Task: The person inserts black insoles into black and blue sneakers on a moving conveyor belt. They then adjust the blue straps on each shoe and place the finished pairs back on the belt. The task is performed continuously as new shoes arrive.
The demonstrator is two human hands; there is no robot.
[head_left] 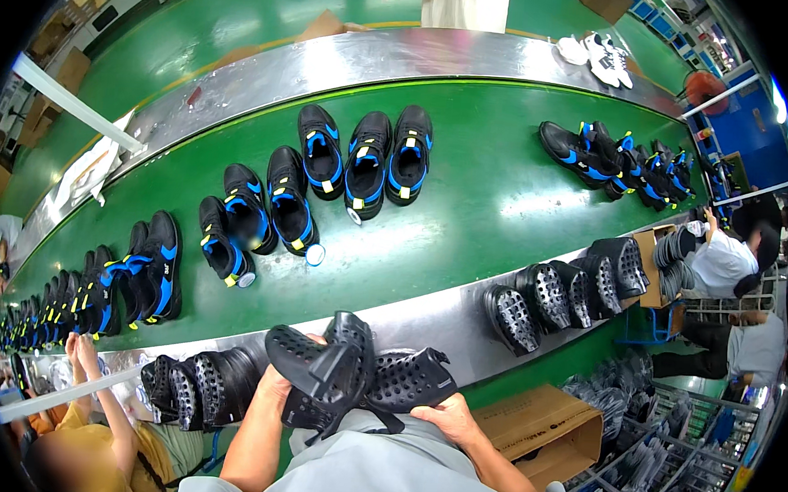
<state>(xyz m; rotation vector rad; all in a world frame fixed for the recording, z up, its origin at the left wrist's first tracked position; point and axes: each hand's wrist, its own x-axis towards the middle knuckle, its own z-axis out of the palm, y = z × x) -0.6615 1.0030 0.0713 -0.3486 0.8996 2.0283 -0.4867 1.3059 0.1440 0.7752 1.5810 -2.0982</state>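
Close to my body, my left hand (pixel 277 381) is closed around a few black perforated plastic shoe inserts (pixel 330 368), stacked at angles with a strap-like piece hanging below. My right hand (pixel 449 419) grips the lower edge of another black perforated insert (pixel 411 379), its thumb at the rim. These pieces touch each other in front of my grey top, and the fingers underneath are partly hidden. Beyond my hands, several black shoes with blue trim and yellow tabs (pixel 309 191) stand on the green conveyor belt (pixel 470 187). Round white tags hang from some of them.
More inserts rest on the metal ledge at right (pixel 549 296) and left (pixel 209 388). Shoes crowd both belt ends (pixel 620 161). An open cardboard box (pixel 549 436) and a rack (pixel 669 461) stand at my right. A co-worker's raised arms (pixel 101 386) are close at left.
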